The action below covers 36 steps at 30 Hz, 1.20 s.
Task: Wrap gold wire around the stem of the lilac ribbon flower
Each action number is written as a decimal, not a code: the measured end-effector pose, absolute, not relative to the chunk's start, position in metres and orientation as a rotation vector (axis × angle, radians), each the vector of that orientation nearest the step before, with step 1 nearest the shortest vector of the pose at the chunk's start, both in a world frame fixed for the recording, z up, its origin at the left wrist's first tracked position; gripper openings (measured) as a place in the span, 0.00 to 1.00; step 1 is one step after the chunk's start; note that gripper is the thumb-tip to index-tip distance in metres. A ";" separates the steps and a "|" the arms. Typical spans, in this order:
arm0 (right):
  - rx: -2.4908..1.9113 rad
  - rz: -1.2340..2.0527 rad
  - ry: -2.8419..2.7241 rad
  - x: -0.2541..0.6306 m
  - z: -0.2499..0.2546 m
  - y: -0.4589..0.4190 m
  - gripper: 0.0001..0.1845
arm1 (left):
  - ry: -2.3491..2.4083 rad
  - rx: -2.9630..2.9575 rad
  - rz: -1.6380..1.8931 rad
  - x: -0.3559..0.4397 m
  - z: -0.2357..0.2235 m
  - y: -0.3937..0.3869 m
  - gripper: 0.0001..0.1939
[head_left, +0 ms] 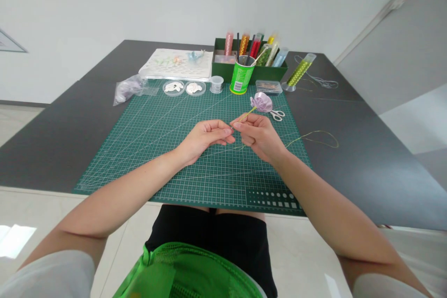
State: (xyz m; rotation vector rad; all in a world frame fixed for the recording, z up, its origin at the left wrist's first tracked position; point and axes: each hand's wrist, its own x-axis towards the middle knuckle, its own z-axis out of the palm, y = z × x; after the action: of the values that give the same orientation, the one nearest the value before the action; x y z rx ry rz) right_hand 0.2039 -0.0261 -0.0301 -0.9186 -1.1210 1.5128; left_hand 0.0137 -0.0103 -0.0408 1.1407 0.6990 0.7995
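- The left hand [206, 140] and the right hand [260, 136] nearly meet over the green cutting mat [167, 160].
- The right hand pinches a thin green stem [250, 111] between thumb and fingers.
- The left hand's thumb and fingertips close on the stem's lower end; whether a thread is caught there too is too small to tell.
- A lilac flower [261, 102] tops the stem, above the mat's far right part.
- White-handled scissors [278, 115] lie just beyond the flower.
- A loose thread [337, 139] loops across the dark surface [352, 167], right of the right hand.
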 end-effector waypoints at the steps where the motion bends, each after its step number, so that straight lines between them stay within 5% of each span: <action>1: -0.915 1.515 -1.121 0.204 -0.030 -0.026 0.14 | 0.696 1.125 0.788 0.014 -0.041 -0.010 0.14; 36: -0.774 1.564 -1.362 0.210 -0.038 -0.024 0.14 | 0.683 0.966 0.501 0.005 -0.030 -0.002 0.08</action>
State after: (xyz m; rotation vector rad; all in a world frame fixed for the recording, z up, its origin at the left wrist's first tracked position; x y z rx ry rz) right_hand 0.2095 -0.0237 -0.0381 -0.7738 -1.3622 1.5640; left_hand 0.0046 -0.0024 -0.0301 0.9660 0.6834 0.5010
